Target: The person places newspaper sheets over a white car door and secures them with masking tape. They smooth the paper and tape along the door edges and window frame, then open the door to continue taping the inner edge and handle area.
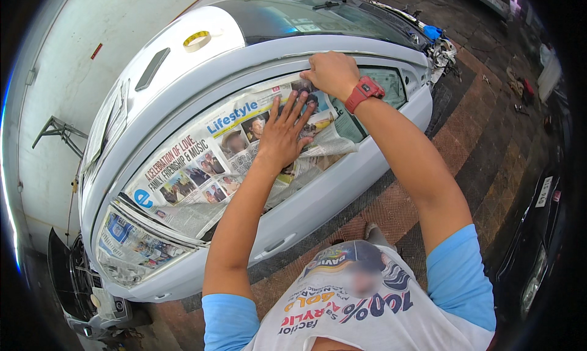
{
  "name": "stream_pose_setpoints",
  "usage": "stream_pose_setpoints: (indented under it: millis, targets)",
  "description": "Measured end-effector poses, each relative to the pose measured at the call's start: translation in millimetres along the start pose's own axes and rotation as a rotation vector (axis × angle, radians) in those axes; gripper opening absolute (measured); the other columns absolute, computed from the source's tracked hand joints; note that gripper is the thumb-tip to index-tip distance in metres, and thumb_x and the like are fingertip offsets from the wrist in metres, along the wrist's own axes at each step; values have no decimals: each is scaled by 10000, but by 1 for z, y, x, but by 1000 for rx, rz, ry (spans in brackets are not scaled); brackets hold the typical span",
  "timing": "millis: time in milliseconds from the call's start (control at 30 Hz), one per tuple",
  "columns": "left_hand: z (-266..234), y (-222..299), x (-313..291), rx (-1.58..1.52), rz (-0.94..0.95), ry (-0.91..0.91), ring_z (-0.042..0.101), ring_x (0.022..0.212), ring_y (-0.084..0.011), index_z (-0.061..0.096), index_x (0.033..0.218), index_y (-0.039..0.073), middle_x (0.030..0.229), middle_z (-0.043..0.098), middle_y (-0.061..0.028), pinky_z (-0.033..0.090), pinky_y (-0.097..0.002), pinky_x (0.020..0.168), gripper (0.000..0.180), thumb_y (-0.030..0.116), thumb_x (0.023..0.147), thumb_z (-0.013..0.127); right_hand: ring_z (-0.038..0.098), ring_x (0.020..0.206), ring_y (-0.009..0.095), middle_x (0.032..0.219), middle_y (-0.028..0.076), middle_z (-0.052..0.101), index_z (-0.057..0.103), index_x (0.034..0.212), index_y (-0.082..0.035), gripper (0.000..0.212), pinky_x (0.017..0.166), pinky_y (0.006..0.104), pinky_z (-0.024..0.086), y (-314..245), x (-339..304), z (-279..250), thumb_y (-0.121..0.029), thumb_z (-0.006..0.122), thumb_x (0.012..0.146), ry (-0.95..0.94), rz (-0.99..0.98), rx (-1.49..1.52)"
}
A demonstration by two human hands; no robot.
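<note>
A printed newspaper sheet (235,115) covers most of the side window of a pale grey car (318,195). My left hand (284,131) lies flat on the sheet with its fingers spread. At the window's upper edge is my right hand (333,76), with a red watch (365,94) on its wrist. Its fingers are curled at the frame and the thumb points toward the top of the paper; what they grip, if anything, is hidden. The sheet's lower right part hangs loose and creased, and bare glass (350,126) shows beside it.
A roll of masking tape (197,41) rests on the white roof near a dark flat strip (153,69). More newspaper (131,247) covers the smaller rear window. At right stands a dark car (529,247). Wires and parts (441,51) stick out at the grey car's front.
</note>
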State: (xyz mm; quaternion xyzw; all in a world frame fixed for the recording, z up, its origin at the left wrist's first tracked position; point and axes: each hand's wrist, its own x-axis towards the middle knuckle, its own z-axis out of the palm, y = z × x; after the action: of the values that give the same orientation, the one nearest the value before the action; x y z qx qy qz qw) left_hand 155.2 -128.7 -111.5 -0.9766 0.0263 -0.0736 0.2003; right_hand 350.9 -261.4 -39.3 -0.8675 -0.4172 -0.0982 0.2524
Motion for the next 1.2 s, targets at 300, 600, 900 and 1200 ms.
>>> stream_pose_setpoints:
  millis: [300,600,900,1200]
  targets:
    - [-1,0,-1,5,1,-6,107,1780,-329,283,1833,209,1923,182,-97,55,-603,1441,913,658,1094,574,835,1002,408,1005,213,850,885,1046,-79,407,892,527,657,-6,3,-2,-475,813,988,-28,28,-13]
    - [0,-2,-2,-3,8,-14,117,1779,-320,280,1834,217,1920,198,-91,60,-604,1442,924,649,1083,602,832,994,412,1005,202,850,885,1035,-77,407,884,530,657,-3,3,-4,-474,819,979,-54,36,-4]
    - [-1,-1,-2,-17,4,3,145,1774,-310,281,1831,227,1915,216,-84,81,-605,1443,932,646,1072,622,809,908,392,894,161,821,842,937,-99,404,803,522,625,0,-19,-28,-502,844,943,-2,-47,50]
    - [-4,1,-2,-8,-3,2,148,1772,-323,289,1829,218,1915,214,-92,83,-603,1442,935,633,1068,639,769,832,405,825,136,785,759,834,-97,454,738,531,582,9,-20,-32,-531,872,902,107,-94,68]
